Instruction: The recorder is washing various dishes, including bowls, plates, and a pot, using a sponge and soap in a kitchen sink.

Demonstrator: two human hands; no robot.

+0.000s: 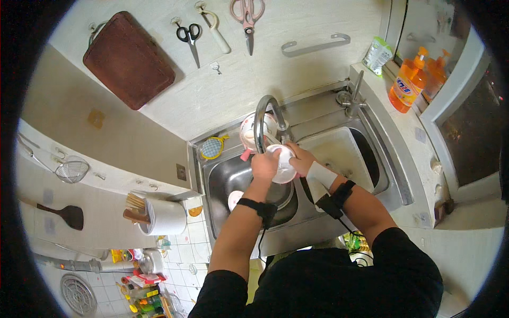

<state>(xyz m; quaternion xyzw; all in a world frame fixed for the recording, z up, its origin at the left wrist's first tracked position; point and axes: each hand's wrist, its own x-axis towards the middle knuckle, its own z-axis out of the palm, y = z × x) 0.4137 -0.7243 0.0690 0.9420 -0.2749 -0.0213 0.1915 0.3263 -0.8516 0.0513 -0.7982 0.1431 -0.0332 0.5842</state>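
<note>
My left hand (265,165) grips the left rim of a small white bowl (284,171), with the thumb at its edge. On the bowl's right side my right hand (303,159) also holds it, fingers around the rim. The bowl is tilted just beside the spout of the arched metal faucet (271,104), above the left basin (222,177) of a stainless steel sink. Whether water is running cannot be made out. Behind my hands stands a patterned white bowl (247,129) with other dishes in it. Another white dish (235,200) lies in the left basin, partly hidden by my left forearm.
A white plastic tub (350,159) sits in the right basin. A yellow-rimmed checked scrubber (212,148) lies on the sink's back-left ledge. An orange pump bottle (407,85) stands on the right sill. Scissors (191,39) and a brown cutting board (129,61) hang on the wall.
</note>
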